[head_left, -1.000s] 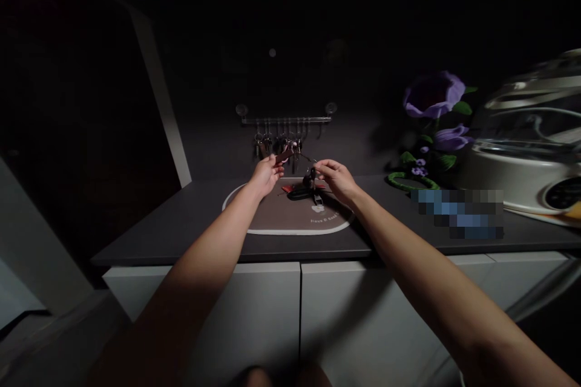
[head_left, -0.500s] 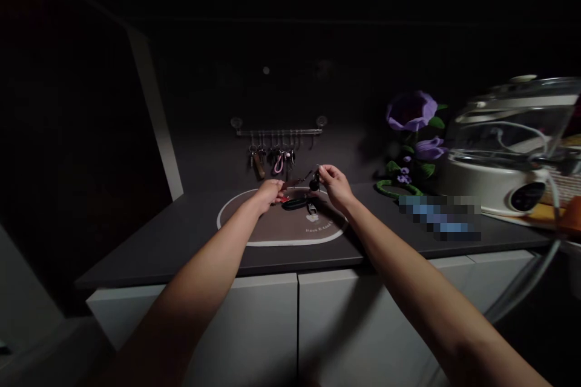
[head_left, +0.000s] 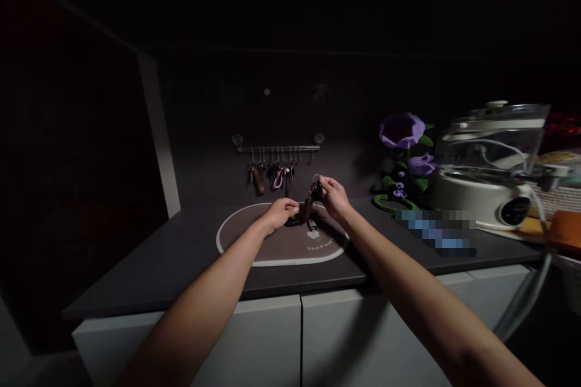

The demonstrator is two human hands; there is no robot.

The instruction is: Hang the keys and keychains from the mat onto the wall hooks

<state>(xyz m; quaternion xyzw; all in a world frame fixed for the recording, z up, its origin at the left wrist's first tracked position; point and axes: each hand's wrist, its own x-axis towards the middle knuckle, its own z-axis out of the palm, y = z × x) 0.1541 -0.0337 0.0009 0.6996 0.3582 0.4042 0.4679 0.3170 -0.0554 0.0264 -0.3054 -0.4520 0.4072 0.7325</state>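
My right hand [head_left: 334, 198] pinches a key ring [head_left: 316, 179] above the mat's right part. Dark keys [head_left: 317, 190] and a brown strap-like fob [head_left: 308, 208] hang from it. Just left of the fob, my left hand [head_left: 280, 215] has its fingers stretched toward it, with a small gap and nothing visible in them. Under those fingertips a dark item [head_left: 293, 221] lies on the mat, partly covered by the hand. A metal clasp-like piece [head_left: 312, 225] rests there too, below the hanging fob.
The brown oval mat [head_left: 254, 248] lies on a dark counter [head_left: 149, 254]. Behind it, a clear hook rail [head_left: 279, 148] on the wall bears several keys and a pink loop [head_left: 278, 179]. To the right stand purple flowers [head_left: 403, 131] and a white appliance [head_left: 472, 193].
The brown fob, held out sideways by my left hand before, now hangs down from the ring in my right hand. The view has tilted upward slightly.
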